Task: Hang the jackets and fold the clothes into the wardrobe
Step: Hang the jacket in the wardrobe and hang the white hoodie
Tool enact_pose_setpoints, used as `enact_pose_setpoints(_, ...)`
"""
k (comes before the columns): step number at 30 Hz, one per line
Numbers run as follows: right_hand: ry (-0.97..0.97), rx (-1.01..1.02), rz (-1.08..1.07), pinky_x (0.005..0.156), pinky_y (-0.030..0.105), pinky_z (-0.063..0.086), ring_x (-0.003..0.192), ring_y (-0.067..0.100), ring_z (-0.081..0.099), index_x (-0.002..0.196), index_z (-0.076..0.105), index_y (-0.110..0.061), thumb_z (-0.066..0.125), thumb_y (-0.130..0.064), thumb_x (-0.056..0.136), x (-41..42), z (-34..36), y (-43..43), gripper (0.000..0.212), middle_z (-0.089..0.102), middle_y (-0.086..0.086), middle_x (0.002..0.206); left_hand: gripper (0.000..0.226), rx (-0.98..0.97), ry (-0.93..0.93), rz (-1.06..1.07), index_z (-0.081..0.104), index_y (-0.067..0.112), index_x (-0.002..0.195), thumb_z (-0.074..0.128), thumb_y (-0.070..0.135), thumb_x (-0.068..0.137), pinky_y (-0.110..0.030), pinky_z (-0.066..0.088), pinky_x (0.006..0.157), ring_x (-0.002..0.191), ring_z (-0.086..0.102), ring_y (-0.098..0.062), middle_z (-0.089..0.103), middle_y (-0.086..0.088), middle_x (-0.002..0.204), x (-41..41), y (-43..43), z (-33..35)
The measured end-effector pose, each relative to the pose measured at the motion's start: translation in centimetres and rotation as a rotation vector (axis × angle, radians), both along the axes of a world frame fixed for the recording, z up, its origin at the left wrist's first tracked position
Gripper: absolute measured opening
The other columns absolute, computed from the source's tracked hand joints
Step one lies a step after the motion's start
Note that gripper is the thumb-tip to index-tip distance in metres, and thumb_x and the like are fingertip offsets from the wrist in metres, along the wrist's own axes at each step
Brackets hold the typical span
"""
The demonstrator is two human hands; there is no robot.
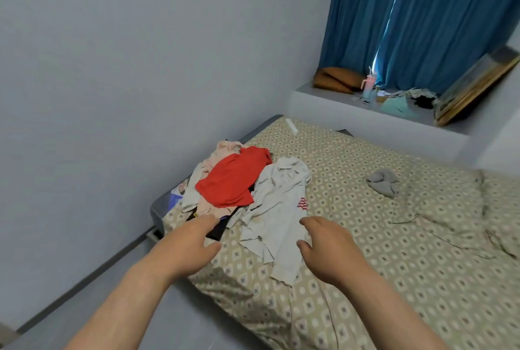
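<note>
A heap of clothes lies on the bed's near left corner. On top is a red garment [233,178], with pale pink pieces [225,150] under it and a dark item [218,230] at the bottom. A crumpled white shirt [277,209] with a small red-striped patch spreads to its right. My left hand [191,245] reaches over the heap's front edge, fingers relaxed, holding nothing. My right hand [327,245] hovers at the white shirt's right edge, fingers loosely curved and empty. No wardrobe is in view.
The bed [394,237] has a beige patterned sheet. A small grey cloth [384,181] lies farther back on it. A window ledge [337,102] under blue curtains [422,26] carries a brown cushion, a pink cup and a leaning frame. The grey wall stands at left.
</note>
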State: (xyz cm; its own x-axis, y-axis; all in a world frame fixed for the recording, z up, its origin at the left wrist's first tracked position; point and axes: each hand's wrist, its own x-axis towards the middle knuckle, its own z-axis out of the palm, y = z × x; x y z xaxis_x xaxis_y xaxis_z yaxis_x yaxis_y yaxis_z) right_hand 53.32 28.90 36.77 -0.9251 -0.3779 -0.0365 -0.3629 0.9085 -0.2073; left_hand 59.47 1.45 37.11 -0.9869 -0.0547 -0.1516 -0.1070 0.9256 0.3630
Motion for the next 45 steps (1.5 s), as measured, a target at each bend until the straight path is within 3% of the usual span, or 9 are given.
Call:
enact_pose_setpoints(3, -0.008, -0.004, -0.070, 0.100, 0.037, 0.041, 0.121, 0.023, 0.052, 0.136, 0.048, -0.021, 0.046, -0.040, 0.098, -3.7, 0.0, -0.5, 0.043, 0.056, -0.001, 0.133, 0.044, 0.020, -0.007, -0.039, 0.050, 0.022, 0.135, 0.054, 0.036, 0.093, -0.029, 0.040, 0.099, 0.124, 0.050, -0.014, 0.054, 0.003, 0.138, -5.3, -0.9, -0.1)
enact_pose_setpoints(6, -0.038, -0.010, -0.130, 0.103, 0.036, 0.040, 0.125, 0.023, 0.050, 0.140, 0.046, -0.022, 0.046, -0.039, 0.098, -6.5, -0.4, 0.1, 0.045, 0.054, -0.002, 0.136, 0.054, 0.045, 0.006, -0.091, 0.039, 0.024, 0.148, 0.053, 0.037, 0.097, -0.025, 0.031, 0.109, 0.140, 0.036, -0.011, 0.039, 0.007, 0.153, -10.0, -0.5, -0.4)
enact_pose_setpoints(10, -0.108, -0.001, -0.203, 0.103, 0.035, 0.041, 0.125, 0.021, 0.050, 0.139, 0.048, -0.023, 0.046, -0.040, 0.098, -10.1, -1.4, 2.6, 0.044, 0.054, -0.003, 0.137, 0.058, 0.079, -0.002, -0.147, 0.032, 0.026, 0.152, 0.053, 0.035, 0.098, -0.022, 0.023, 0.113, 0.144, 0.028, -0.010, 0.031, 0.008, 0.158, -15.2, 0.7, -1.0)
enact_pose_setpoints(20, -0.234, -0.061, -0.232, 0.108, 0.034, 0.039, 0.133, 0.019, 0.046, 0.146, 0.043, -0.022, 0.048, -0.037, 0.100, -21.8, -4.8, 7.9, 0.049, 0.047, -0.002, 0.147, 0.057, 0.091, -0.064, -0.076, 0.039, 0.021, 0.149, 0.056, 0.033, 0.096, -0.022, 0.024, 0.113, 0.142, 0.032, -0.010, 0.036, 0.005, 0.155, -26.0, 2.6, -3.4)
enact_pose_setpoints(26, -0.256, -0.067, -0.269, 0.108, 0.037, 0.040, 0.134, 0.023, 0.045, 0.148, 0.040, -0.020, 0.049, -0.037, 0.100, -27.3, -6.1, 8.2, 0.052, 0.045, 0.001, 0.150, 0.043, 0.116, -0.097, -0.045, 0.053, 0.014, 0.137, 0.059, 0.024, 0.095, -0.014, 0.027, 0.086, 0.130, 0.046, -0.016, 0.052, -0.003, 0.142, -30.6, 1.7, -4.7)
enact_pose_setpoints(31, -0.293, -0.047, -0.313, 0.108, 0.038, 0.039, 0.135, 0.023, 0.045, 0.148, 0.041, -0.020, 0.048, -0.038, 0.100, -31.1, -7.1, 7.1, 0.052, 0.044, 0.001, 0.150, 0.067, 0.167, -0.115, -0.074, 0.030, 0.019, 0.153, 0.060, 0.033, 0.095, -0.020, 0.015, 0.113, 0.148, 0.020, -0.010, 0.022, 0.001, 0.161, -35.5, -0.6, -6.6)
enact_pose_setpoints(38, -0.294, -0.001, -0.392, 0.110, 0.038, 0.036, 0.135, 0.028, 0.040, 0.150, 0.037, -0.021, 0.049, -0.038, 0.099, -36.6, -9.2, 1.9, 0.055, 0.041, 0.004, 0.150, 0.074, 0.155, -0.177, -0.183, 0.020, 0.020, 0.156, 0.058, 0.037, 0.095, -0.024, 0.011, 0.117, 0.150, 0.011, -0.012, 0.012, 0.000, 0.163, -44.6, -6.0, -9.5)
enact_pose_setpoints(45, -0.376, 0.031, -0.472, 0.123, 0.042, 0.012, 0.152, 0.031, 0.007, 0.157, 0.018, -0.028, 0.043, -0.047, 0.101, -40.4, -11.8, -3.6, 0.065, 0.009, 0.007, 0.166, 0.087, 0.157, -0.301, -0.284, 0.004, 0.025, 0.158, 0.060, 0.041, 0.093, -0.034, 0.006, 0.120, 0.151, -0.009, -0.018, -0.008, -0.001, 0.164, -51.7, -10.7, -15.1)
